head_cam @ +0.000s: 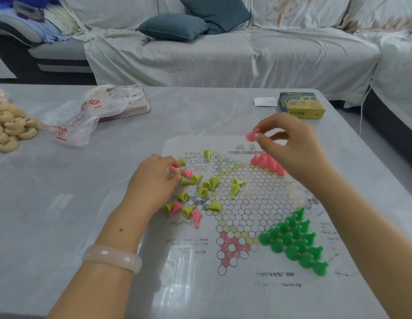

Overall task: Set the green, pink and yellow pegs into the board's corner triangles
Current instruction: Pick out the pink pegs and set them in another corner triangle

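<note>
Head view looked down on a grey tabletop point(62, 203) where a paper Chinese checkers board point(246, 203) lay flat. The right hand point(290, 146) hovered above the board's far right corner, its grip pinching a pink peg point(251, 135) between thumb and forefinger, the peg held clear of the paper. Just below that hand, a cluster of pink pegs point(267, 162) stood upright in the far right triangle, partly hidden by the wrist. The left hand point(152, 180), wearing a ring and a pale bangle point(112, 257) on the wrist, rested on the board's left edge with its fingertips curled onto a pink peg point(173, 168) among the loose ones; the exact grip was blurred, though it seemed to pinch that peg. Yellow-green pegs point(207, 185) lay scattered on their sides over the left part of the board, a few pink ones point(195, 217) mixed in near the lower edge of the scatter. Dark green pegs point(294, 240) stood upright, filling the near right triangle. Farther off sat a yellow game box point(301, 108), a crumpled plastic bag point(85, 118), and a heap of round wooden chess discs point(7, 130) at the left edge. A covered sofa point(223, 54) stood behind.
</note>
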`<state>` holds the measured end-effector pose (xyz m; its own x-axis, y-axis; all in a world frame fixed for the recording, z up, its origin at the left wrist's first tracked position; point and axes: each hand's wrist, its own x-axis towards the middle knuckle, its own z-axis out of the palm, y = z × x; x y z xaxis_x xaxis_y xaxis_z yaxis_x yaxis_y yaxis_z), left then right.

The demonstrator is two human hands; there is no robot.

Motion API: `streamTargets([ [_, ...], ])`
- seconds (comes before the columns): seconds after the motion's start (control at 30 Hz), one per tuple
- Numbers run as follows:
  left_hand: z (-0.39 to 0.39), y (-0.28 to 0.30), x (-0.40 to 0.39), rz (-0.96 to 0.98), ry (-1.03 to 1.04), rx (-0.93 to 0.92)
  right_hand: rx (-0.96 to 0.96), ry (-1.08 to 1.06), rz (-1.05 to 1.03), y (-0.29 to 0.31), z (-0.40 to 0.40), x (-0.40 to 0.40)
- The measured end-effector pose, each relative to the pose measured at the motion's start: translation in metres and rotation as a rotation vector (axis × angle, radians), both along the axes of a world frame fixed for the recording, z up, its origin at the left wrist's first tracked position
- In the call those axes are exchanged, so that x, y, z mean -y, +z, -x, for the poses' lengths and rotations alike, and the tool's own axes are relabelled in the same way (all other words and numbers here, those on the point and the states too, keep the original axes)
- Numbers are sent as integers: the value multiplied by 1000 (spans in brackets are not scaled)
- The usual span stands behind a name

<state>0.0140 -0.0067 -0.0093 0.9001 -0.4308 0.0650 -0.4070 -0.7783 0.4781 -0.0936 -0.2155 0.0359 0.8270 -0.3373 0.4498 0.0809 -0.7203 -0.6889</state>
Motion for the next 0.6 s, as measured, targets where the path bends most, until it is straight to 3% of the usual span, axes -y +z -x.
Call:
streamTargets([
  [0.13, 0, -4, 9, 32, -65, 75, 33, -105, -74, 6, 11, 18],
  [0.23, 0, -4, 17, -57, -96, 108, 53, -167, -171, 14, 21, 25],
  [0.4, 5, -4, 23, -93, -82, 194, -109, -265, -215, -3, 46, 27],
  [0.6, 18, 7, 22, 130, -51, 175, -215, -438, -241, -45, 59, 38],
])
